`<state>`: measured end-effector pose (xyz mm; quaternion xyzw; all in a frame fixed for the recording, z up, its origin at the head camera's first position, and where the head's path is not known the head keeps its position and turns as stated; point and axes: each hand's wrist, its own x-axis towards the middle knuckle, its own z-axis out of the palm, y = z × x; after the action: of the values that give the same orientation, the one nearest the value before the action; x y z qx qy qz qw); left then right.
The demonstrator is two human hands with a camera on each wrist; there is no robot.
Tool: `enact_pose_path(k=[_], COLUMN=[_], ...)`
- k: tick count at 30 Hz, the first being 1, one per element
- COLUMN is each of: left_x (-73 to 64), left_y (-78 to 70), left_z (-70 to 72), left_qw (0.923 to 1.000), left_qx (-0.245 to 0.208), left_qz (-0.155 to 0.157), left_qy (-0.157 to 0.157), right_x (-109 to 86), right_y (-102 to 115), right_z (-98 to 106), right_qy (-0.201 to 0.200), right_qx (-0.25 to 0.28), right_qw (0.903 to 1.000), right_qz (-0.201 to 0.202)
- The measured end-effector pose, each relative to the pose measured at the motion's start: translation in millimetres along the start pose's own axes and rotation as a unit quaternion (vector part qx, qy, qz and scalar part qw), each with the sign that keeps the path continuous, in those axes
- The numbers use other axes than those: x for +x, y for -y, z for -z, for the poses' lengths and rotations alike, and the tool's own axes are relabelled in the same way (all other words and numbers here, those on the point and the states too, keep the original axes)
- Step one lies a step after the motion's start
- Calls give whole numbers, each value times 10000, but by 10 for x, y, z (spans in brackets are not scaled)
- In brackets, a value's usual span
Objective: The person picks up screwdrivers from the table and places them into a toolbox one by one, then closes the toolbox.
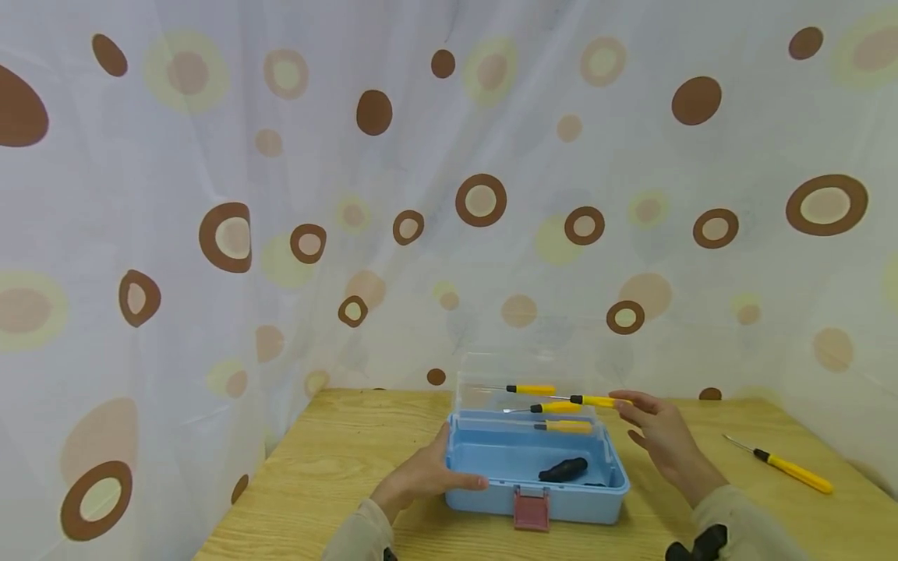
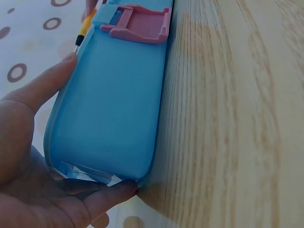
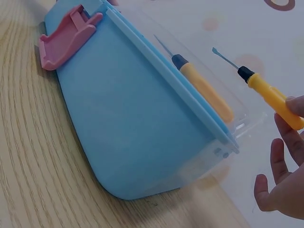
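Right hand pinches a screwdriver beside the open box

The screwdriver [image 1: 596, 401] is above the right back corner of the box [image 1: 484, 502], its yellow handle pinched between thumb and fingertips of the right hand [image 1: 665, 442]; the hand covers the handle's end, and the right wrist view cuts the hand off. The left hand [image 1: 424, 473] grips the box's left end, thumb on the front wall; in the head view its other fingers are mostly hidden. Three yellow handles [image 1: 536, 389] show around the raised clear lid [image 1: 484, 370]; whether they lie in or behind it is hard to tell. Inside the box is a black object [image 1: 563, 470], its kind unclear, the floor partly hidden by the front wall. A loose screwdriver [image 1: 796, 471] lies on the table [image 1: 337, 444], well right.
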<state>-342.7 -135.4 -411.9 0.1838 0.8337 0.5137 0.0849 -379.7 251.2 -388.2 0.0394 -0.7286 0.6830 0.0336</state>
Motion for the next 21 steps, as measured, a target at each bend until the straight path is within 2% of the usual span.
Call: enact_pose_path(k=[12, 17, 21], left_x=[2, -2, -2], left_y=[0, 8, 4], left_z=[7, 7, 4], left_qw=[10000, 9999, 10000], left_qx=[38, 44, 6], left_qz=[54, 79, 62], left_qy=[-51, -87, -69], right_x=[120, 150, 156], right_y=[-35, -32, -9], right_z=[-191, -251, -290], right_qy=[4, 19, -30], right_qx=[-393, -740, -1360], right_qw=[9992, 9972, 9906], right_qz=[-31, 55, 170])
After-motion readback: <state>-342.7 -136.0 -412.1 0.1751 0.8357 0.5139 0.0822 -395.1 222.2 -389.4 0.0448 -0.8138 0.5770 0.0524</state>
